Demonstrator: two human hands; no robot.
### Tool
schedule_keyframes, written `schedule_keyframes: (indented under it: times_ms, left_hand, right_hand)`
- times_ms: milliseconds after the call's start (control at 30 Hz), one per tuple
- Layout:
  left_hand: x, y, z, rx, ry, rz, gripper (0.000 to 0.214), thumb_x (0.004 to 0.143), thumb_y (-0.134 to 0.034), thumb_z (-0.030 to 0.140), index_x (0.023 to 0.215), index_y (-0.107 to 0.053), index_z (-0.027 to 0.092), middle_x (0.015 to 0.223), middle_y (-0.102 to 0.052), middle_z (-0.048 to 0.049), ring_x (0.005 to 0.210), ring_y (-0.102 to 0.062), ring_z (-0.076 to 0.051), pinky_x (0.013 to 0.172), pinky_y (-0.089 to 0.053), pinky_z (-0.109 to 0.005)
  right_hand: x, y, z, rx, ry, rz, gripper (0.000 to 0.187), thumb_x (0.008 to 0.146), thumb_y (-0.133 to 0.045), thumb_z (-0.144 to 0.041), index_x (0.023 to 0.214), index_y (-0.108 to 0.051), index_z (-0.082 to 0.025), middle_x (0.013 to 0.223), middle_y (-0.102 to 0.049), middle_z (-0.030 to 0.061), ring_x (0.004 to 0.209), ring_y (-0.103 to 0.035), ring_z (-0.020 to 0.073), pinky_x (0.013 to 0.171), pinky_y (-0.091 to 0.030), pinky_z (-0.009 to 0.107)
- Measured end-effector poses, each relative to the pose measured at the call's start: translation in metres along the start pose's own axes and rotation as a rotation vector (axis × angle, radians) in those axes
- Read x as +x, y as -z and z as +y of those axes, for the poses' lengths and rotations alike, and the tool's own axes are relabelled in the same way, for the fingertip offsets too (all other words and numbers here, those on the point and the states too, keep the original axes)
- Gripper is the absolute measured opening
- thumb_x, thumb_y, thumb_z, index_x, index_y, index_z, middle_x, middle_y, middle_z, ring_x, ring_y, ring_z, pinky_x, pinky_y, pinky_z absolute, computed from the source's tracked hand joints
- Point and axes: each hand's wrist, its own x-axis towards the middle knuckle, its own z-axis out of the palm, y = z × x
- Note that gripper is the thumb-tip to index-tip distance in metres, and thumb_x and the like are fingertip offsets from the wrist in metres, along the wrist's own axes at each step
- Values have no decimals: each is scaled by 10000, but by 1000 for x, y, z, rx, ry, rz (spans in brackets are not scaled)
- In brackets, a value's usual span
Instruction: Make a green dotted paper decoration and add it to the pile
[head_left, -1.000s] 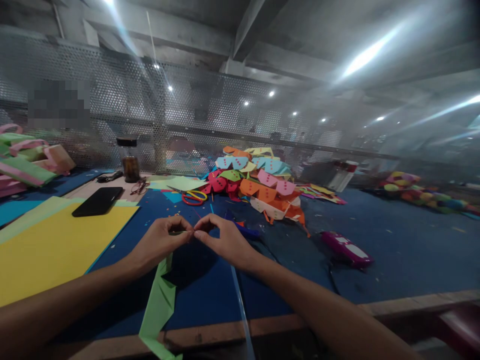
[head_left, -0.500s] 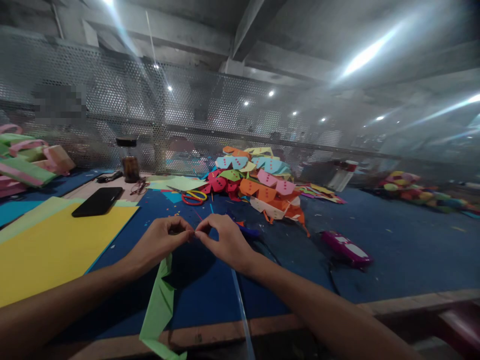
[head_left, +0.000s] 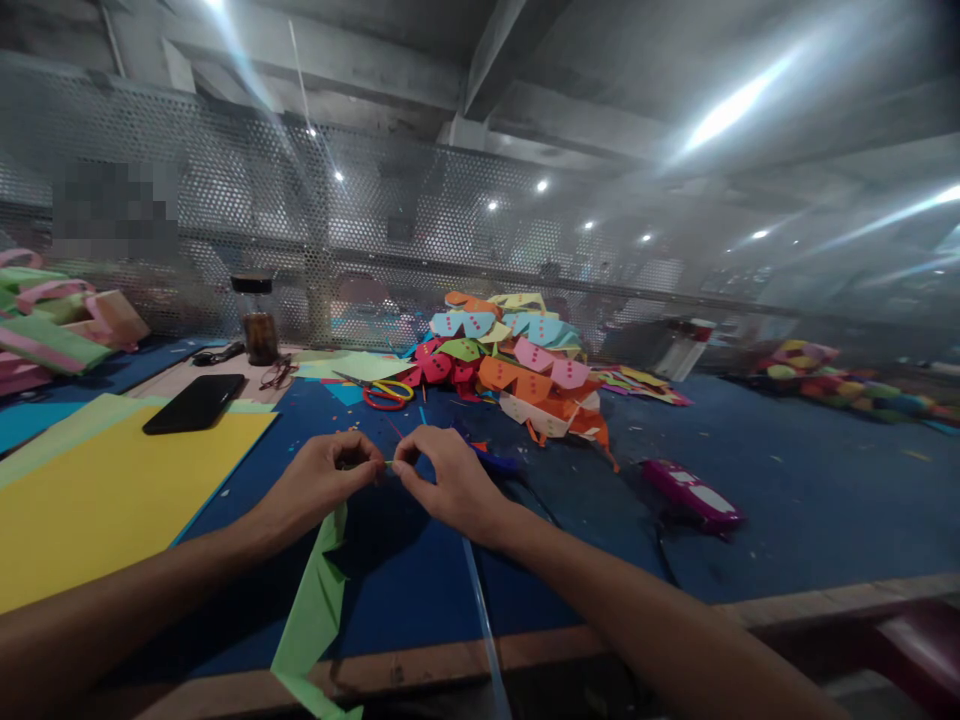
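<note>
Green paper strip (head_left: 316, 598) looked light, floppy, easily torn; I saw my left hand (head_left: 324, 486) and right hand (head_left: 450, 487) pinching its top end.

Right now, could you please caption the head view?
Left hand and right hand pinch a green paper strip over a blue table.

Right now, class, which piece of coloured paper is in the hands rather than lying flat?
The green folded strip, pinched between the left hand and right hand and hanging below them; the yellow sheet lies flat, untouched.
</note>
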Motion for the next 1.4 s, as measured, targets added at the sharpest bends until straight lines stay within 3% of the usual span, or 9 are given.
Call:
schedule_keyframes:
  times_ms: [500, 833, 1400]
  left_hand:
    - [0, 1, 5, -45, 31, -16, 301, 817, -619, 459, 709, -709, 193, 713, -713, -35, 740, -619, -222, 735, -416, -328]
    - [0, 4, 3, -273, 129, -62, 236, 800, -687, 400, 872, -745, 182, 713, -717, -23, 720, -622, -200, 726, -438, -315]
    - [-2, 7, 10, -486, 230, -164, 239, 803, -706, 383, 967, -709, 208, 831, -754, -57, 793, -671, -211, 801, -504, -331]
  right_hand:
    - [2, 0, 5, 44, -75, -5, 72, 954, -676, -208, 890, -662, -179, 883, -730, 26, 854, -647, 177, 832, -384, 306]
    - [6, 3, 6, 282, -194, 12, 77, 947, -657, -224, 896, -690, -176, 874, -717, 12, 838, -654, 161, 787, -449, 262]
    - [5, 5, 8, 301, -220, -3, 145, 968, -628, -283, 873, -676, -184, 822, -713, -4, 780, -643, 148, 727, -448, 251]
